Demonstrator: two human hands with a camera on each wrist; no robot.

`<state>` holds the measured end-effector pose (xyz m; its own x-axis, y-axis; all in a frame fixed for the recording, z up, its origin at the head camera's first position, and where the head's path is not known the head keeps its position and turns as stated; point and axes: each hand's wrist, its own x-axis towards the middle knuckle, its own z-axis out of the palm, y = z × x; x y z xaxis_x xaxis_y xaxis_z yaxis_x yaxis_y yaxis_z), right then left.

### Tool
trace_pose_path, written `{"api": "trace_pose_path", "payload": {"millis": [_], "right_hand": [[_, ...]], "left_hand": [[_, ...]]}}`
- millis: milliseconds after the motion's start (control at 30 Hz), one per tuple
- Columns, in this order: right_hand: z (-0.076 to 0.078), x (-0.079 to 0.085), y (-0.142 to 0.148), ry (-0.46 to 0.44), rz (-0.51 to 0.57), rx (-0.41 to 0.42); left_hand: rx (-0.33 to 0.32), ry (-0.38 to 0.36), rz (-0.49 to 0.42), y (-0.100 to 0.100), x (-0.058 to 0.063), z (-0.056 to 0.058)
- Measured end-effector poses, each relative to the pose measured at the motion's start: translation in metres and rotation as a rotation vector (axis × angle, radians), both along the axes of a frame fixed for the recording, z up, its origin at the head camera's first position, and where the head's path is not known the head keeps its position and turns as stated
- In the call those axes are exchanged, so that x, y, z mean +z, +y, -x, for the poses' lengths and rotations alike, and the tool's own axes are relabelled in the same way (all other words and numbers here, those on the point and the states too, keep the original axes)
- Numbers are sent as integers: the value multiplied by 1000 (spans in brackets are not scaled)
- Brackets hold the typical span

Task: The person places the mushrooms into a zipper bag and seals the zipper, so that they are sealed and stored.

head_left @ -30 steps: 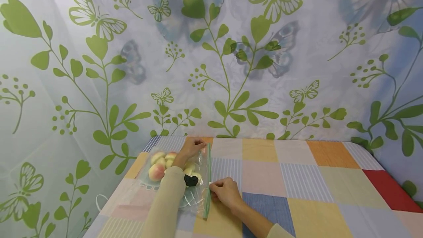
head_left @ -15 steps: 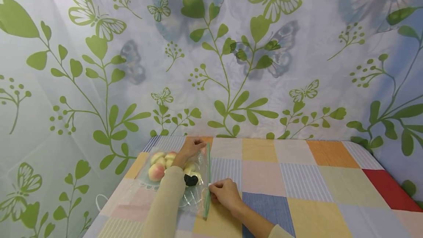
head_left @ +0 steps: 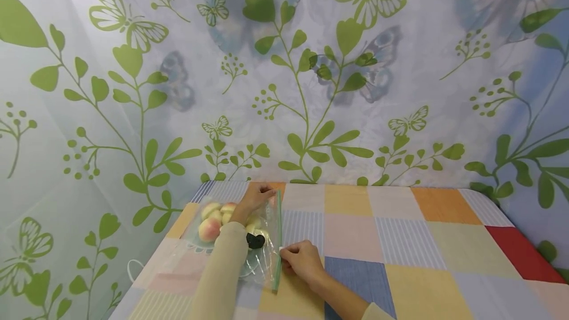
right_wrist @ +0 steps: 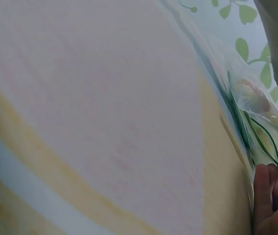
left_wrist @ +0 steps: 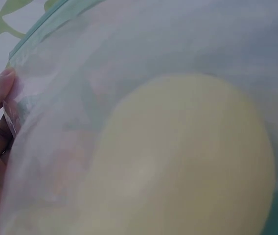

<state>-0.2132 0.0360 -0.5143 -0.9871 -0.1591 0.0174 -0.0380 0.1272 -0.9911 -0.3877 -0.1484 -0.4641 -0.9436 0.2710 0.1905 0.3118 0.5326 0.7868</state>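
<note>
A clear zip bag [head_left: 265,276] lies flat on the table's left part, its green zip strip [head_left: 279,226] facing right. Several yellow-pink peaches [head_left: 209,230] show through the plastic, over a pale blue plate [head_left: 198,249] with a scalloped white edge. My left hand [head_left: 255,198] reaches across the bag and pinches its far corner by the strip. Lower along the strip, my right hand [head_left: 304,260] pinches a small white slider [head_left: 281,248]. In the right wrist view, green zip edges [right_wrist: 261,142] spread into a loop beside the fingers. One peach [left_wrist: 188,156] fills the left wrist view, blurred through plastic.
A patchwork cloth [head_left: 351,238] covers the table, running far to the right of the bag. Behind hangs a curtain [head_left: 284,78] with green leaves and butterflies. A thin white cord [head_left: 130,268] loops at the table's left edge. A black wrist device [head_left: 255,241] sits by my left sleeve.
My right hand has edged slightly along the green strip toward the near end, with the white slider. My left hand keeps its pinch on the far corner. The head view has shifted a little.
</note>
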Motion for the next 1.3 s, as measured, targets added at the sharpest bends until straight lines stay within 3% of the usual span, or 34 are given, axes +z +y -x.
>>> {"api": "trace_pose_path", "payload": {"millis": [433,767,1000,1300], "right_hand": [[-5,0,-3,-25,-4,-10],[-11,-1,-1,-32,2,12],[-14,-1,-1,-18,-13,12],[-18,-1,0,-6,-58,15]], "left_hand": [[11,-13,13,0,-1,2],[-3,20,38,0,-3,2],[7,-8,26,1,-4,4],[33,36,31,0,-2,5]]}}
